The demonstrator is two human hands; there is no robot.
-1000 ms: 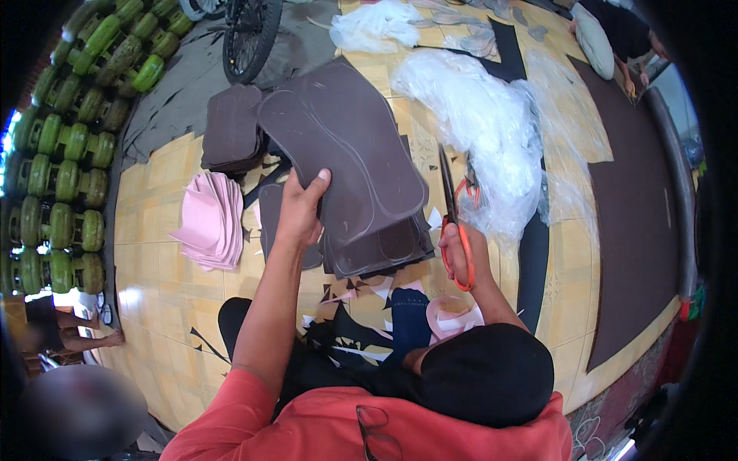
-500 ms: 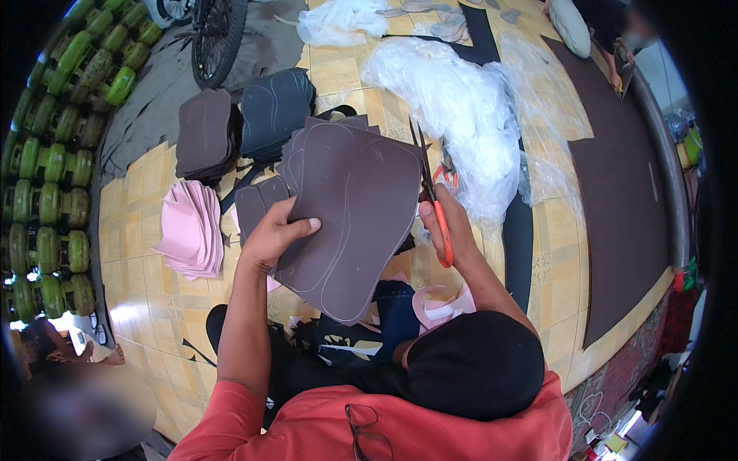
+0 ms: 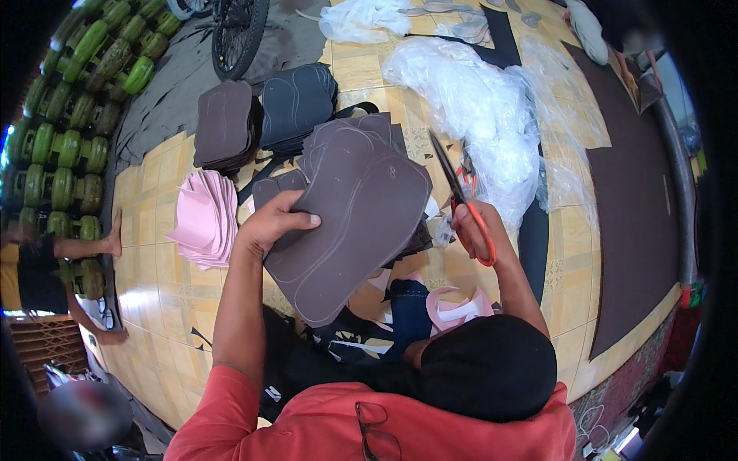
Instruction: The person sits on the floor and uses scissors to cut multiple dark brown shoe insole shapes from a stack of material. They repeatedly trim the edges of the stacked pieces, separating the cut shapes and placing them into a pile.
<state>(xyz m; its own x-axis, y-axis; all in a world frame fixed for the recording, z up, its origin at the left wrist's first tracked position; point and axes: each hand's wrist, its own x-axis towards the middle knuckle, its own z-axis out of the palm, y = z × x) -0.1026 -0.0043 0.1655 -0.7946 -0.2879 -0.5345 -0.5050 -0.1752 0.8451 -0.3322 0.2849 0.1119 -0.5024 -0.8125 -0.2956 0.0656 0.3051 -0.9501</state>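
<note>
A brown sheet (image 3: 361, 207) is gripped at its left edge by the left hand (image 3: 275, 223), thumb uppermost, and is held partly over a pile of brown sheets (image 3: 393, 132). Pale outlines are noted on its face, with one small mark, illegible. The orange-handled scissors (image 3: 460, 192) are grasped in the right hand (image 3: 478, 229), near the sheet's right edge. A white mark (image 3: 273, 393) on black clothing (image 3: 307, 373) cannot be read.

Left hand (image 3: 270, 223) clasped, thumb (image 3: 304, 221) uppermost, right hand (image 3: 492, 221) curled, bare forearms (image 3: 243, 307) extended forward
</note>
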